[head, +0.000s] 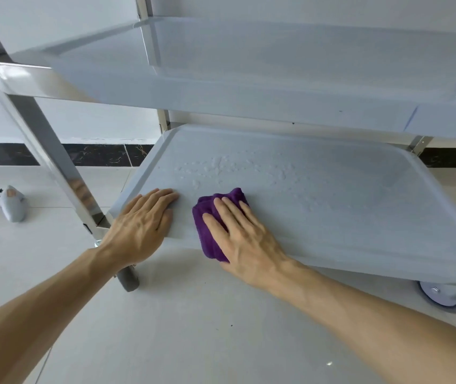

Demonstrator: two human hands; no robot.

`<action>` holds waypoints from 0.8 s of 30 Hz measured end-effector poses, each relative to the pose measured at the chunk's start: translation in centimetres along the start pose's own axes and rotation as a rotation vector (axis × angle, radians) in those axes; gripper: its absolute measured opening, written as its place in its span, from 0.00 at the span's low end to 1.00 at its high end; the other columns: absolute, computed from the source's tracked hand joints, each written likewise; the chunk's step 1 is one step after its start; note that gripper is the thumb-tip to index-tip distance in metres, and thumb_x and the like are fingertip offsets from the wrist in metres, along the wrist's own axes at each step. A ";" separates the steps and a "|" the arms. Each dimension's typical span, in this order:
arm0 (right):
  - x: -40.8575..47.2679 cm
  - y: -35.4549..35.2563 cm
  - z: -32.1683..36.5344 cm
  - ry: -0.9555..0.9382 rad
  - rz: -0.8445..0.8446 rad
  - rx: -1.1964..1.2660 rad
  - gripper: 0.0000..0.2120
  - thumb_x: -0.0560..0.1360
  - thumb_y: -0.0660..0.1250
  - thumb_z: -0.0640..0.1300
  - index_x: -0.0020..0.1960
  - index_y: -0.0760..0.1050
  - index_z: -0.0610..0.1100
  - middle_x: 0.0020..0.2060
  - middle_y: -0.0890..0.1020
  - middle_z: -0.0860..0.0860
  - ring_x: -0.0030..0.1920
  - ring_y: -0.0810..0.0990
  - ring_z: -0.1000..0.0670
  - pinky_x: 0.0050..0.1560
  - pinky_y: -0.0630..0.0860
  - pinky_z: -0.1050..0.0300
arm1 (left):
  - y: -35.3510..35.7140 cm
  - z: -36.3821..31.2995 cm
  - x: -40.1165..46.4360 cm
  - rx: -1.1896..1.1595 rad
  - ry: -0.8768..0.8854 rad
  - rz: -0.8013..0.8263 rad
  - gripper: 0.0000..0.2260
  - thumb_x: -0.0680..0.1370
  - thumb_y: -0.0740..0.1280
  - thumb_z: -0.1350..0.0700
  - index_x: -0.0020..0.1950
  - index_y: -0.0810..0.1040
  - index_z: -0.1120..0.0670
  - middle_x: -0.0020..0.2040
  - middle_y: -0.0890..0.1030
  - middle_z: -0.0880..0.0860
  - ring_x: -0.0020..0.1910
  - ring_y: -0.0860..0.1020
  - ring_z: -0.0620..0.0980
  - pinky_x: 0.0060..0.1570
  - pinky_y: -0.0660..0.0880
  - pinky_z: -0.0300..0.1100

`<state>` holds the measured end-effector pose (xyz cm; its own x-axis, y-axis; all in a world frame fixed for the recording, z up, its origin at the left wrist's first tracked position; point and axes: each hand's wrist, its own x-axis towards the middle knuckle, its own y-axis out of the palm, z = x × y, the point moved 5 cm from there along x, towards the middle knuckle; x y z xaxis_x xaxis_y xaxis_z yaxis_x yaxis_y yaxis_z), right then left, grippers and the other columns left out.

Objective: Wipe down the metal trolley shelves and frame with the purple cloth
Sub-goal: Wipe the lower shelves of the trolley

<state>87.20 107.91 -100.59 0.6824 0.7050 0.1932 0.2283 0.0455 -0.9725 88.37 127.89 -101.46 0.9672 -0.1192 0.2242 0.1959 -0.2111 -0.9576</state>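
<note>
Cloth (210, 217) part-hidden under rt hand (242, 235) — shelf (359, 217) cropped.

Single head view, worn high, looking forward and down from close range. Aimed at the lower shelf (332, 195) of a trolley, seen from its near long edge and slightly from the left. Upper shelf (249, 65) crossing the top of the picture, viewed from just above its level. Both forearms entering from the bottom corners, left hand (140, 220) and right hand (240, 234) near centre. Floor (193, 328) filling the foreground, wall and dark skirting (96, 155) at left behind the frame post (41, 139). Wide-angle bend at the edges. No second view to compare.
</note>
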 end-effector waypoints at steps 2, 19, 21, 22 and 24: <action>-3.2 -0.6 -2.5 -0.040 -0.038 0.001 0.35 0.72 0.71 0.44 0.76 0.63 0.39 0.75 0.63 0.35 0.76 0.61 0.37 0.74 0.61 0.40 | -0.1 0.0 -0.1 -0.001 0.007 -0.018 0.24 0.82 0.44 0.45 0.74 0.66 0.50 0.73 0.69 0.47 0.74 0.65 0.48 0.75 0.57 0.47; -4.4 -0.7 -3.3 0.024 -0.076 0.051 0.38 0.67 0.76 0.51 0.73 0.69 0.39 0.72 0.68 0.35 0.73 0.66 0.36 0.72 0.64 0.38 | -0.6 -1.1 -1.7 0.005 -0.063 -0.003 0.24 0.81 0.45 0.46 0.74 0.66 0.50 0.74 0.68 0.47 0.76 0.63 0.49 0.74 0.55 0.48; -5.2 -0.7 -4.0 -0.012 -0.055 0.074 0.40 0.68 0.75 0.51 0.76 0.64 0.42 0.75 0.64 0.38 0.76 0.62 0.39 0.75 0.59 0.41 | -0.9 -1.1 -2.1 0.013 -0.055 -0.007 0.24 0.81 0.45 0.47 0.73 0.67 0.51 0.74 0.69 0.48 0.75 0.64 0.50 0.74 0.57 0.48; -6.1 -1.0 -4.8 -0.031 -0.064 0.070 0.41 0.67 0.76 0.50 0.76 0.64 0.43 0.76 0.64 0.39 0.76 0.62 0.41 0.76 0.60 0.43 | -1.1 -1.2 -2.2 0.018 -0.046 -0.010 0.24 0.81 0.45 0.47 0.73 0.68 0.52 0.73 0.70 0.49 0.74 0.65 0.51 0.73 0.58 0.49; -8.6 -1.4 -6.9 -0.043 -0.070 0.054 0.43 0.64 0.78 0.50 0.76 0.65 0.45 0.75 0.65 0.41 0.75 0.64 0.42 0.75 0.62 0.45 | -1.5 -1.2 -2.5 0.032 -0.032 -0.013 0.24 0.81 0.46 0.48 0.72 0.69 0.53 0.72 0.71 0.50 0.73 0.67 0.53 0.72 0.61 0.49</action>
<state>85.79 96.93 -99.99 0.6352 0.7288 0.2558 0.2356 0.1326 -0.9628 85.46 127.30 -100.35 0.9692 -0.0851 0.2311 0.2129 -0.1815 -0.9601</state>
